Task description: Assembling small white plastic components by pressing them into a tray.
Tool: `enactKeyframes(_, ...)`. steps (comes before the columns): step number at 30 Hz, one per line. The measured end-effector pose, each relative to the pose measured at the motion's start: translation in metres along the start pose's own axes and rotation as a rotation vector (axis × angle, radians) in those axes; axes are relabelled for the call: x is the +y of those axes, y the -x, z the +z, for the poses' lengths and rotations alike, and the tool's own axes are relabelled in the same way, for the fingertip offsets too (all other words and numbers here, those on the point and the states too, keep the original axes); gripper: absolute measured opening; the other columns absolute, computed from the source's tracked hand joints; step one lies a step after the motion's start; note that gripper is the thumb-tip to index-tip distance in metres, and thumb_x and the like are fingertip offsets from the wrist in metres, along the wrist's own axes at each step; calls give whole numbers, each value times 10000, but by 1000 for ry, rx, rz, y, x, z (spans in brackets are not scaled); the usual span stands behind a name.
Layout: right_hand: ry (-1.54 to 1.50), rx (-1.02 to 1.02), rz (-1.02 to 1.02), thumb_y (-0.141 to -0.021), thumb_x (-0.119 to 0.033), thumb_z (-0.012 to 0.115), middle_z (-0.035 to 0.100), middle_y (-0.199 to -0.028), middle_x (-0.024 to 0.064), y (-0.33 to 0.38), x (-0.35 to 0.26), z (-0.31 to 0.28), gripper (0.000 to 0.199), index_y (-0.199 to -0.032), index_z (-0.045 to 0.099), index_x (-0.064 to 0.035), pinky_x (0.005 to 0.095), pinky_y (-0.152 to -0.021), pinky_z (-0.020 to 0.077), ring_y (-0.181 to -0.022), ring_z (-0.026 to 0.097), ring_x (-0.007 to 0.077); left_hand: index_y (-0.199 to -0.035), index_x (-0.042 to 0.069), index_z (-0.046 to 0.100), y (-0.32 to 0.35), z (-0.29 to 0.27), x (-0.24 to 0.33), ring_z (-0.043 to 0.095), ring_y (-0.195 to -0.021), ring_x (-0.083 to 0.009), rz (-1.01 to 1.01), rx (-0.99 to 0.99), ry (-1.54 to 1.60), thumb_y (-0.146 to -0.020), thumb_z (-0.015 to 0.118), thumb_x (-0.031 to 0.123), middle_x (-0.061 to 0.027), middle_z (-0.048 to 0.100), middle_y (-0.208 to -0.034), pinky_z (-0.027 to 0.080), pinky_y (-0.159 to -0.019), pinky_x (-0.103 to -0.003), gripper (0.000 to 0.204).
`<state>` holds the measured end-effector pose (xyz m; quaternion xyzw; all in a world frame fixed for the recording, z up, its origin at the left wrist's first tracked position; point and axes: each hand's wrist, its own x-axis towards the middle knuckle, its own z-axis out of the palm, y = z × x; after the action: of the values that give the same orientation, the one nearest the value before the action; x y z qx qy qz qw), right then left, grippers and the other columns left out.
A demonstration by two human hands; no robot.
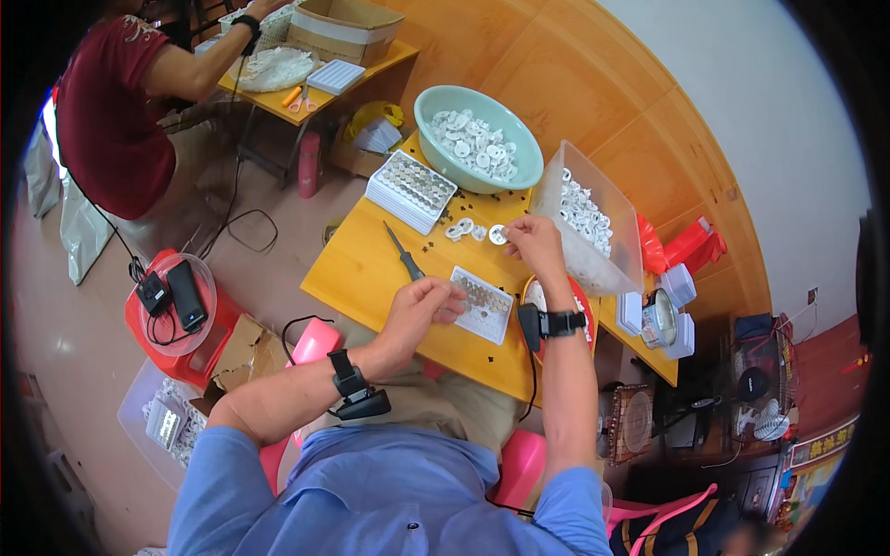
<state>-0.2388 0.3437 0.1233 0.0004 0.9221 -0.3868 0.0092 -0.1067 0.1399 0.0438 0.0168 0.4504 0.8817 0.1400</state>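
My right hand [538,243] reaches over the yellow table, its thumb and fingertips pinching the edge of a white round plastic piece [498,234]. Beside that piece lie a few similar white pieces [465,228]. My left hand [428,304] is closed, fingertips together at the left edge of a small white tray [494,326] filled with rows of small metallic round parts. Whatever those fingertips hold is too small to make out. A dark, thin-shafted tool like a screwdriver [405,252] lies just beyond my left hand. Tiny black parts are scattered around the white pieces.
A green basin [431,102] and a clear bin [623,264], both holding white pieces, stand at the table's far side. Stacked white trays [394,208] sit far left. A red-rimmed bowl [591,320] is under my right wrist. Another person [116,120] works at a second table.
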Motion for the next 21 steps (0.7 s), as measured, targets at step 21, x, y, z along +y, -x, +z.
enactKeyframes(21, -11, 125, -266, -811, -96, 687, 678, -795, 116, 108, 12, 28, 119, -882, 694, 0, 340, -663, 507, -711, 648, 233, -1282, -45, 530, -7, -1, 12, 636, -1113, -283, -11, -8, 334, -1005, 521, 104, -168, 620, -1215, 518, -1003, -339, 315)
